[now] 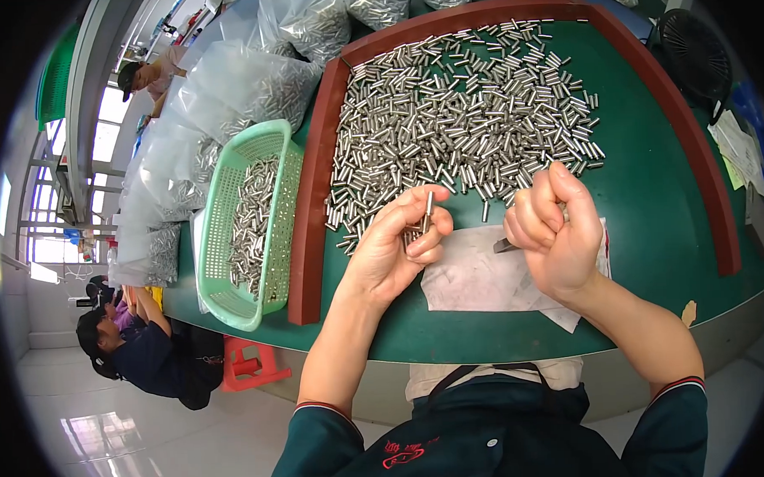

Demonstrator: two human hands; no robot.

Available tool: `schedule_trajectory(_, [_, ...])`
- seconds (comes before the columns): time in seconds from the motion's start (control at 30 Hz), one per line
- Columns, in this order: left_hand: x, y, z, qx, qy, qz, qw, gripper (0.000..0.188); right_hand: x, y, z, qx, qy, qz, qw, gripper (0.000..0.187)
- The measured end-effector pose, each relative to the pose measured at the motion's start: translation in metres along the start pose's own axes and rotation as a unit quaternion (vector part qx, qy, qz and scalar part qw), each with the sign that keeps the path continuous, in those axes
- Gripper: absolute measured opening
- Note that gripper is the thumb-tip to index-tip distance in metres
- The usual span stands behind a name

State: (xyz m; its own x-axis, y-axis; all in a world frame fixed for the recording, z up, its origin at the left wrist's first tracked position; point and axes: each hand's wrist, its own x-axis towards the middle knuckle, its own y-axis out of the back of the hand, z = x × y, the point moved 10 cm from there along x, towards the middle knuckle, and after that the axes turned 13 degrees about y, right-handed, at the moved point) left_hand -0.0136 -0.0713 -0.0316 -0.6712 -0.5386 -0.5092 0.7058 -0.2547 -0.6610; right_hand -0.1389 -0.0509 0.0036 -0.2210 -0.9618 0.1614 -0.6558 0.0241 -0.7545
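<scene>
Bare green desk to the right of the pin heap, open out to the right rail. Near strip by the paper free as well. Far half blocked: pins lie dense from left rail almost to the far rail. Left rail walls off the basket, which sits just beside it; a hand must lift over. Bags crowd the far left. Left hand and right hand fill the middle near the paper.

Glossy white floor, bright windows
</scene>
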Motion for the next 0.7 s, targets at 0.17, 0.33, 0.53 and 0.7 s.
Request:
schedule_trajectory(0.17, [0.000, -0.002, 0.001, -0.008, 0.001, -0.010, 1.000, 0.022, 0.000, 0.000, 0.000, 0.001, -0.002, -0.002, 1.000, 0.041])
schedule_trajectory(0.33, [0.003, 0.002, 0.012, 0.020, -0.054, 0.011, 0.998, 0.038, 0.001, 0.002, 0.001, 0.027, 0.005, 0.008, 1.000, 0.041])
schedule_trajectory(0.53, [-0.019, -0.015, 0.058, 0.579, -0.315, 0.301, 0.689, 0.012, 0.001, 0.001, 0.001, 0.022, 0.003, 0.012, 1.000, 0.041])
schedule_trajectory(0.7, [-0.009, -0.032, 0.055, 0.699, -0.340, 0.313, 0.546, 0.017, 0.001, 0.001, 0.001, 0.018, -0.001, 0.016, 1.000, 0.041])
